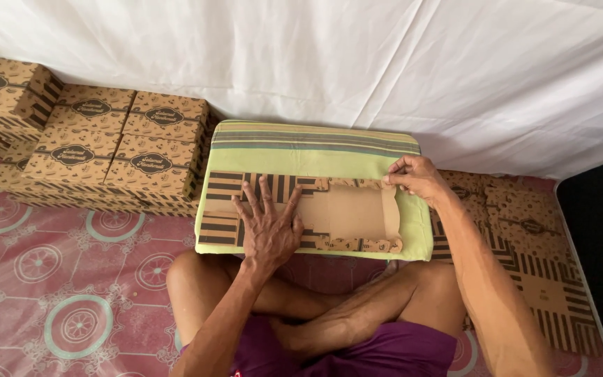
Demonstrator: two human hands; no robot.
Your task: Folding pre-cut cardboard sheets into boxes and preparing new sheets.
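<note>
The person sits cross-legged on a pink patterned floor mat [50, 279]. Just beyond the knees lies a green striped cushion [315, 150] carrying a flat cardboard box blank [347, 213], brown inside with dark stripes along its left panels. The left hand [268, 227] lies flat on the blank's striped left part, fingers spread wide, gripping nothing. The right hand [419, 178] pinches the blank's far right flap, thumb and fingertips closed on its edge (the flap stands slightly raised). To the right, beside the cushion, more unfolded blanks [532, 237] lie flat on the floor. Farther left, assembled brown boxes [116, 157], each with a dark oval label on its lid, are stacked against a white draped sheet [385, 63].
</note>
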